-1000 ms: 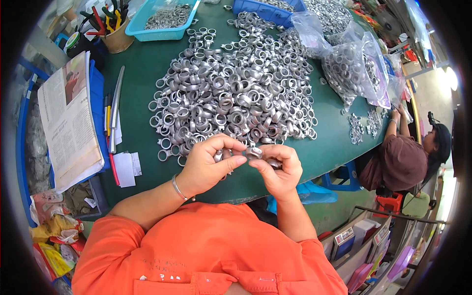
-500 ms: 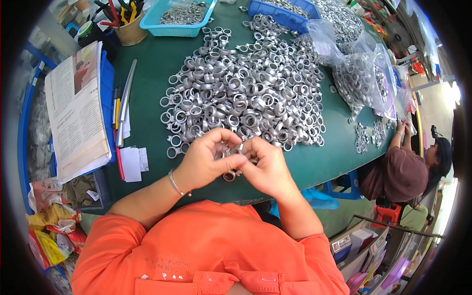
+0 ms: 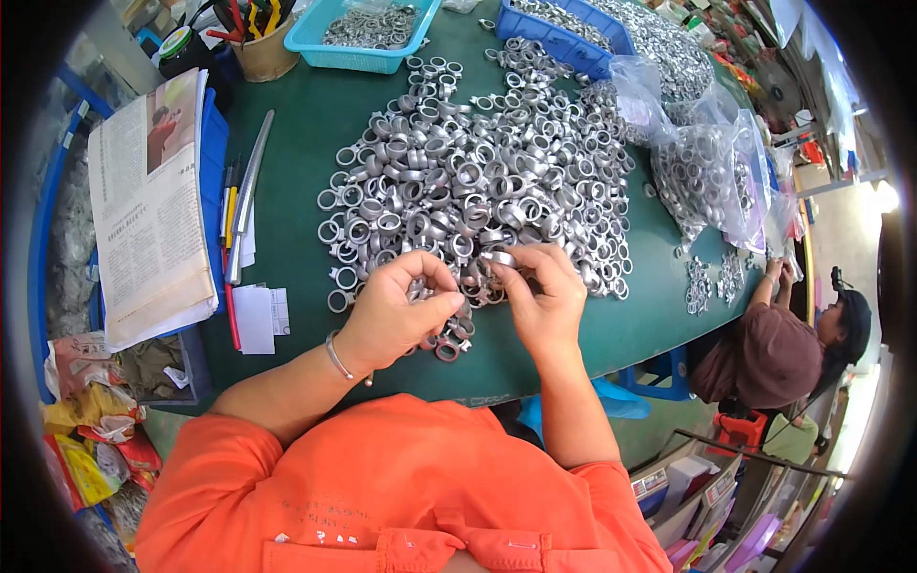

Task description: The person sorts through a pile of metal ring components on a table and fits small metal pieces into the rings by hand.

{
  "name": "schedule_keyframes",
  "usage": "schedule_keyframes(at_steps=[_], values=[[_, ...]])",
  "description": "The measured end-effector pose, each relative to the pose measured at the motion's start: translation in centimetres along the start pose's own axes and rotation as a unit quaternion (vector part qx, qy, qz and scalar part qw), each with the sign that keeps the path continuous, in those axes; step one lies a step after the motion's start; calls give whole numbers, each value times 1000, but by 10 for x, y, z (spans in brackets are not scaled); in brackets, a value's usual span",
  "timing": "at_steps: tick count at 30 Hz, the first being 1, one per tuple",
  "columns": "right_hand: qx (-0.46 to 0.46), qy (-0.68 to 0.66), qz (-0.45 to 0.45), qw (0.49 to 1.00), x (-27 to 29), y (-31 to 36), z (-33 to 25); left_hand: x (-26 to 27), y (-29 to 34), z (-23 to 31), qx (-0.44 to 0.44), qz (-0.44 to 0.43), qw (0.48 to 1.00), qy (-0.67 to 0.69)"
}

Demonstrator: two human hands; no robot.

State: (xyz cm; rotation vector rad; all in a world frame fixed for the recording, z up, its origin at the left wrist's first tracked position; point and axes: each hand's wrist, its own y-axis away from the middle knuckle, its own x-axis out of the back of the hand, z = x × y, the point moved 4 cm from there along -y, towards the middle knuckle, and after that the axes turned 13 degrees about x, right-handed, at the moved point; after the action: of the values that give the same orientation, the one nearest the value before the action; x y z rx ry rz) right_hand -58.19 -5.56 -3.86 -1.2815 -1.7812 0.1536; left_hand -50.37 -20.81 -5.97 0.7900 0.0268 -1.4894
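A broad heap of silver metal rings (image 3: pixel 497 172) covers the middle of the green table (image 3: pixel 296 191). At the heap's near edge my left hand (image 3: pixel 399 310) is curled closed, with metal rings (image 3: pixel 417 289) partly showing between thumb and fingers. My right hand (image 3: pixel 549 296) pinches one metal ring (image 3: pixel 498 258) between thumb and index finger, a little to the right of the left hand. Below and between the hands lie a few more loose rings (image 3: pixel 447 350) near the table's front edge.
On the left, newspapers (image 3: pixel 148 220) rest on a blue bin beside a tapered metal rod (image 3: pixel 252 191), pens and paper slips (image 3: pixel 256 320). A light-blue basket (image 3: pixel 363 57), a blue crate (image 3: pixel 564 38) and bagged rings (image 3: pixel 702 172) stand behind. A co-worker (image 3: pixel 764 344) sits at right.
My hands have moved apart; the right one shifted right and away from me, and a ring now shows in its pinch. More loose rings are visible between the hands.
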Motion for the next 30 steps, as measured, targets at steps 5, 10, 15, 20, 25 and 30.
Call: schedule_keyframes(at_steps=[5, 10, 15, 20, 25, 30], values=[[-203, -283, -13, 937, 2, 9, -6, -9, 2, 9, -75, 34, 989, -121], [-317, -504, -96, 797, -2, 18, -11, -17, 5, 12, -133, 16, 977, -163], [-368, -540, -143, 743, -3, 24, -13, -18, 5, 14, -221, 15, 933, -283], [-352, -459, -201, 790, -4, 21, -18, -16, 7, 13, -214, 16, 946, -243], [68, 46, -2, 997, 5, -23, -16, -12, 13, 20, -273, 116, 909, -293], [91, 161, -16, 983, 2, -41, -1, -16, 16, 26, -331, 133, 876, -323]])
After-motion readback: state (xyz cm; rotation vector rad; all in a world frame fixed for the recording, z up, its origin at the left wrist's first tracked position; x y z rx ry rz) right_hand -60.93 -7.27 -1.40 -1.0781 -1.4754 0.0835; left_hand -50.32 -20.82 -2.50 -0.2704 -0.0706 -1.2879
